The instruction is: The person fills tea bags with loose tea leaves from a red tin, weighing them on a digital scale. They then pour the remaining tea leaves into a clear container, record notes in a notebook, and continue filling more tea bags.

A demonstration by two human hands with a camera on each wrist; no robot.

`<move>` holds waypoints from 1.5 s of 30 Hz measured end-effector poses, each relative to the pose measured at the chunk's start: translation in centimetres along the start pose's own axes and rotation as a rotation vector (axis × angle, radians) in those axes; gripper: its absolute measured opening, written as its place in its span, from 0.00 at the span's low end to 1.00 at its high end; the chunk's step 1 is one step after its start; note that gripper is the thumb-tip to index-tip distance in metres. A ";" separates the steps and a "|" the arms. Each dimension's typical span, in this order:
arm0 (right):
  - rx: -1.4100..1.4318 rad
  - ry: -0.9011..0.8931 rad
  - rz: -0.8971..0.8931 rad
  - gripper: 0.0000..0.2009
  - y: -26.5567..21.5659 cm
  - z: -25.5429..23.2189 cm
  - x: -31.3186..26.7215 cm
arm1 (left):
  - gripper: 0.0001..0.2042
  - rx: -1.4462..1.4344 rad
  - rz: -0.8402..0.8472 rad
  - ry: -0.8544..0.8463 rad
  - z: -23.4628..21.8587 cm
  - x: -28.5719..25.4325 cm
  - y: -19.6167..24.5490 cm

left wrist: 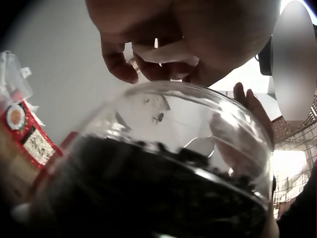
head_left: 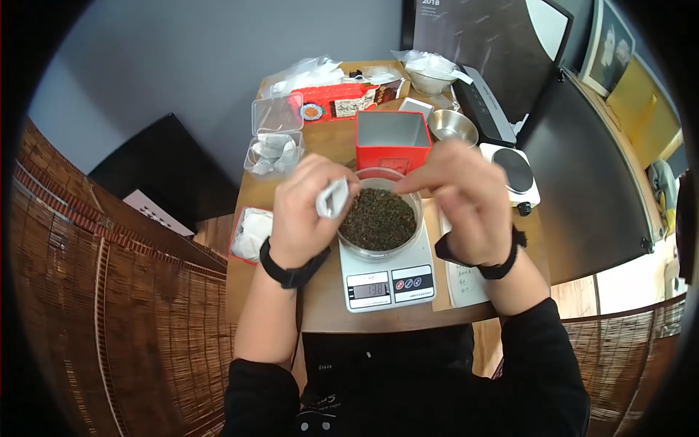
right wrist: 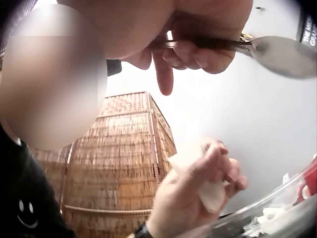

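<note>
My left hand [head_left: 302, 211] pinches a small white paper tea bag [head_left: 333, 198], its mouth spread, beside the left rim of a round clear tub. In the right wrist view the same bag shows between thumb and fingers. Dark dried tea leaves [head_left: 380, 218] fill much of the clear tub [left wrist: 163, 91], which stands on a white kitchen scale [head_left: 353, 266] with a lit display. Over the tub's right side, my right hand [head_left: 466, 200] holds a metal spoon [right wrist: 282, 55] by its handle; the head view hides the spoon behind the hand.
Behind the tub stands an open red tin [head_left: 393, 156], with a steel bowl [head_left: 455, 130] and a small hot plate [head_left: 530, 200] to its right. A clear box [head_left: 277, 159] of white bags lies left, a red-rimmed tray [head_left: 237, 251] nearer. A written sheet [head_left: 462, 284] lies right.
</note>
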State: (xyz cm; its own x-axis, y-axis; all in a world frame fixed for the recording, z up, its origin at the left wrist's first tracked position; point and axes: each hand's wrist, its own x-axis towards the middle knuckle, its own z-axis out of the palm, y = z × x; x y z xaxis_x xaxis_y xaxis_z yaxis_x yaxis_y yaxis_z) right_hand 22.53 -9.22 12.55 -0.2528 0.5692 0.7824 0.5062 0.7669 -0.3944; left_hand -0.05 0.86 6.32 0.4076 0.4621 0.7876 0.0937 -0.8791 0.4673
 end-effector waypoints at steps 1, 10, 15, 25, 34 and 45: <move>0.094 0.088 0.010 0.13 0.5 0.2 -0.2 | 0.08 0.027 -0.037 0.058 0.0 -0.1 -0.3; 0.225 0.023 0.476 0.12 2.8 1.7 -0.3 | 0.12 0.073 -0.029 0.071 0.6 -0.5 -1.9; -0.019 -0.401 0.538 0.15 3.6 0.3 -0.2 | 0.11 0.127 0.046 0.038 0.7 -0.3 -1.9; -0.248 -0.046 0.220 0.23 -3.5 -5.8 1.9 | 0.09 0.273 -0.073 0.179 0.2 -0.7 -2.0; 0.008 -0.825 0.859 0.08 -11.6 -5.1 -16.7 | 0.12 0.211 -0.432 0.061 -8.2 -0.7 0.8; 0.035 -0.462 1.326 0.14 -13.8 -1.1 -36.1 | 0.25 0.445 -0.479 -0.518 -10.9 -6.2 -3.5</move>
State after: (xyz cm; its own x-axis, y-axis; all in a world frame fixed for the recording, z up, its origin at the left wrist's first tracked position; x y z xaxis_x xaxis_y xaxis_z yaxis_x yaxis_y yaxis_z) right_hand 25.61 -40.68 -9.74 0.1420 0.9053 -0.4004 0.5604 -0.4070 -0.7214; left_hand -12.81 2.32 4.22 0.5886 0.7809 0.2089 0.6691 -0.6157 0.4163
